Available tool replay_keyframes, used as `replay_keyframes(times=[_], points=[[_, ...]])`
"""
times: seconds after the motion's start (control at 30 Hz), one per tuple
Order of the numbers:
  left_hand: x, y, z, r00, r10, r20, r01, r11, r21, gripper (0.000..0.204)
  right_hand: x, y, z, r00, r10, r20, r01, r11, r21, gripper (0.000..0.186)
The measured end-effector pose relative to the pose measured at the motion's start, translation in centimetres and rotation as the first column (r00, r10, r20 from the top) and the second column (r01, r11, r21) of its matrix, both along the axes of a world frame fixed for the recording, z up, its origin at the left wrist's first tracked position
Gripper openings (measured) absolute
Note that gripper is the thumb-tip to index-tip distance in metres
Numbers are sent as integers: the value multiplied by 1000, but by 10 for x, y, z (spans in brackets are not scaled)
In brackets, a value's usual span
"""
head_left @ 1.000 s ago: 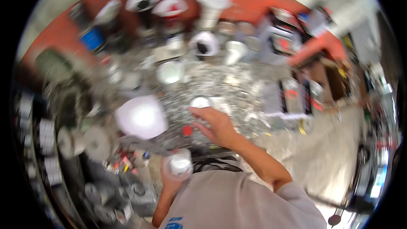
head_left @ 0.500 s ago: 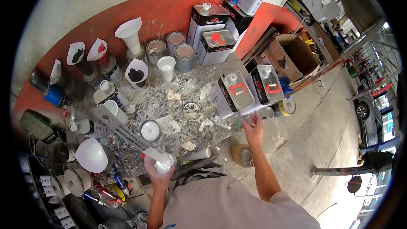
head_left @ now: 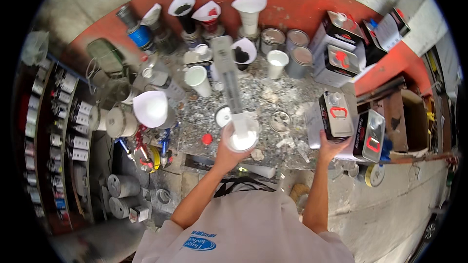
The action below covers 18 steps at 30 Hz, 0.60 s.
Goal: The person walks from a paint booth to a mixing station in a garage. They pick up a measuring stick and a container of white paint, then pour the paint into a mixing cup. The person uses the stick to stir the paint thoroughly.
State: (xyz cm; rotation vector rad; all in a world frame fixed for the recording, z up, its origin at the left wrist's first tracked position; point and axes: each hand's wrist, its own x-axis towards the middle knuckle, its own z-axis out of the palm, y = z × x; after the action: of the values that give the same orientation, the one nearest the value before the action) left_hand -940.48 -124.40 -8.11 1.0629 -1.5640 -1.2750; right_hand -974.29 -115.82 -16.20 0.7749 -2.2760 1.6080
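Note:
My left hand [head_left: 226, 153] is closed around a clear plastic cup [head_left: 248, 142] of white liquid, with a long grey mixing stick [head_left: 226, 73] standing in it. My right hand [head_left: 333, 145] grips the lower part of a rectangular metal can [head_left: 336, 115] with a red handle, beside a second, similar can [head_left: 370, 134]. Behind the cup sits an open tin [head_left: 222, 115] of pale contents, partly hidden by the cup. A small red cap [head_left: 206, 139] lies left of my left hand, and a used lid [head_left: 280, 121] lies between my hands on the spattered bench [head_left: 268, 104].
Paper funnels [head_left: 247, 6], tins, cups and jugs line the red wall at the back. Spray guns [head_left: 141, 152] hang at the left, beside shelves [head_left: 63, 117] of cans. A cardboard box [head_left: 409, 122] stands at the right, above concrete floor [head_left: 380, 204].
My right hand has moved from open to gripping a metal can at the right. The mixing stick in the cup in my left hand now stands more upright in view; the view has turned.

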Motion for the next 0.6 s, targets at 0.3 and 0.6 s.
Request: replay_keyframes(times=[0.3, 0.6], points=[[-12, -46, -8, 993, -62, -103, 65, 997, 28, 91, 41, 5, 177, 857, 512, -62, -483, 838, 255, 115], [-27, -62, -14, 977, -140, -160, 144, 990, 12, 93, 74, -8, 238, 505, 711, -489, -463, 702, 542, 111]])
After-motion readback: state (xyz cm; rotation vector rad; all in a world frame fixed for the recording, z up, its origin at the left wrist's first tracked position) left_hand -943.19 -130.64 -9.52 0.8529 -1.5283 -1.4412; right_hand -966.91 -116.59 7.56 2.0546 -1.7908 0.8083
